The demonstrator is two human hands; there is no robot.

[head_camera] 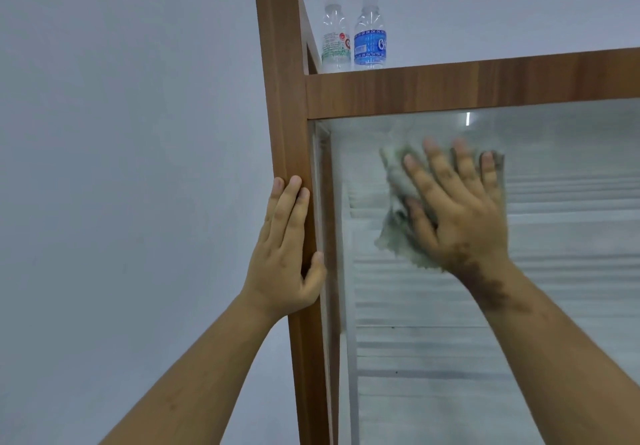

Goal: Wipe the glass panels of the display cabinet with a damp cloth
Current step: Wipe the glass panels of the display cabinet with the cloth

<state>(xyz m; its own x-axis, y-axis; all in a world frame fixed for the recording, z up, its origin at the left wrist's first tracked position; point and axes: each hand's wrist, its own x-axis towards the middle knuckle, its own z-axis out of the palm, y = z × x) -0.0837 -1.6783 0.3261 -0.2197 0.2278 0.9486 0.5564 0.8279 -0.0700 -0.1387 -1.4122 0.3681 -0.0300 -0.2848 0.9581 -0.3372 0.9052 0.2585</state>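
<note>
cloth flat on the top of the glass, other hand steadying the frame

the right hand (460, 209) lies spread on the damp cloth (398, 216), fingers straight and apart, palm pressing the cloth flat against the glass panel (485, 323) – no pinch, no curl round it, so the grip here is an open, pressing one. the cloth is a pale, crumpled rag that sticks out past the thumb side of the hand, toward the corner post (287, 132). it sits high on the panel, just below the top rail (450, 89) of the display cabinet.

the left hand (287, 247) holds the corner post: fingers straight up along its outer face, thumb hooked round its glass-side edge. it carries nothing and seems only to steady the cabinet.

the panel looks hazy, and pale ribbed sheeting shows through it from inside. whether the haze is moisture or dirt i cannot tell.

on top of the cabinet, behind the top rail and near the corner post, stand two plastic water bottles – a clear bottle (335, 40) with a white label and a blue-labelled bottle (370, 37).

judging from this, the wiping looks to be under way near the top of this panel. the risks: the cloth is held only by pressure, so a lighter push could let it slide out and drop; a hard shove on the glass could rock the cabinet and tip the bottles off, if the left hand lets go.
</note>
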